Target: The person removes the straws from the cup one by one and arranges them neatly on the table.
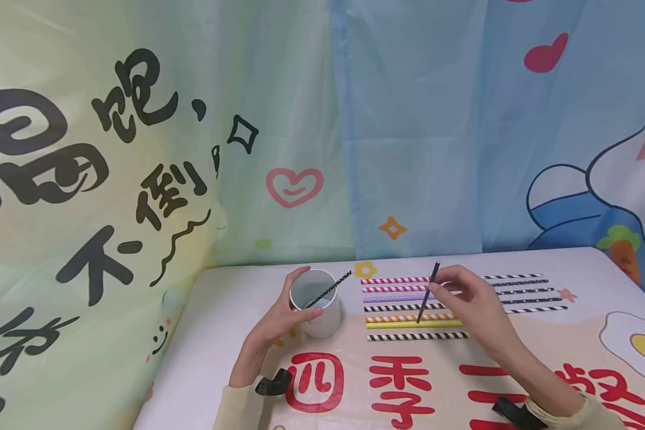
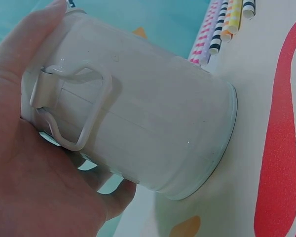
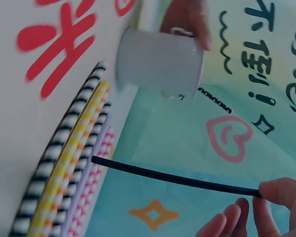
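My left hand (image 1: 277, 325) grips a white mug (image 1: 325, 321) by its side, the thumb near the rim. In the left wrist view the mug's wire loop handle (image 2: 106, 89) faces the camera beside the palm. One black-and-white patterned straw (image 1: 337, 285) leans inside the mug and sticks out past its rim. To the right, my right hand (image 1: 475, 304) pinches a plain black straw (image 3: 177, 180) near one end between thumb and fingers. That straw slants over the row of laid-out straws, its far end free.
Several paper straws lie side by side under and around my right hand: pink striped straws (image 1: 392, 280), a lilac one (image 1: 392, 298), a yellow one (image 1: 392, 325) and black-striped ones (image 1: 395, 337). The printed tablecloth (image 1: 215, 322) meets a hanging curtain (image 1: 414, 119) behind.
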Tool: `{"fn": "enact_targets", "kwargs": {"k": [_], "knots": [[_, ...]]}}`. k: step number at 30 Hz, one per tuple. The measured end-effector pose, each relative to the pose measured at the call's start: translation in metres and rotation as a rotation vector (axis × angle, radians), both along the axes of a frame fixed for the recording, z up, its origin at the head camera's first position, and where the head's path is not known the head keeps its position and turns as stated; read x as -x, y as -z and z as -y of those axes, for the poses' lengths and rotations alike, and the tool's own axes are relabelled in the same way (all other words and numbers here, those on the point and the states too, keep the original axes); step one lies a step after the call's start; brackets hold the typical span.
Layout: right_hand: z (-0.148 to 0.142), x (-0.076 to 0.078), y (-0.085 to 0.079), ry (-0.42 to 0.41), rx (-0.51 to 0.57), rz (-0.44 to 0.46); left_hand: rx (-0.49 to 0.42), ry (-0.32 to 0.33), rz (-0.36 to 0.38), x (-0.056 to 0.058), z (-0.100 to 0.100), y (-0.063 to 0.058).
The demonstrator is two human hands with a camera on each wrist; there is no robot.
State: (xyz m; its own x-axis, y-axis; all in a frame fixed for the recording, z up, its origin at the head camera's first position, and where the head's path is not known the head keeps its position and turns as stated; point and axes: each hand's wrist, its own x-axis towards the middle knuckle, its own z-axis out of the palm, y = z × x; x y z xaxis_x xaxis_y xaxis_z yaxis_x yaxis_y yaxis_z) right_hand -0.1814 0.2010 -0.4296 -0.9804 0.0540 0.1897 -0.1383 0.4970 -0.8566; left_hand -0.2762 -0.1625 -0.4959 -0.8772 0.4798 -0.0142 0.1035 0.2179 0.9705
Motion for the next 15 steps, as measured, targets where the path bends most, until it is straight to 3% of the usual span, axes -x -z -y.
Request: {"fn": "enact_targets", "kwargs": {"k": [7, 15], "knots": [[-0.013, -0.009, -0.010, -0.003, -0.213, -0.038, 0.006, -0.007, 0.009, -0.001, -0.001, 0.000], [-0.027, -0.016, -0.009, -0.018, -0.426, -0.089, 0.008, -0.022, 0.016, -0.001, -0.001, -0.001]]}}
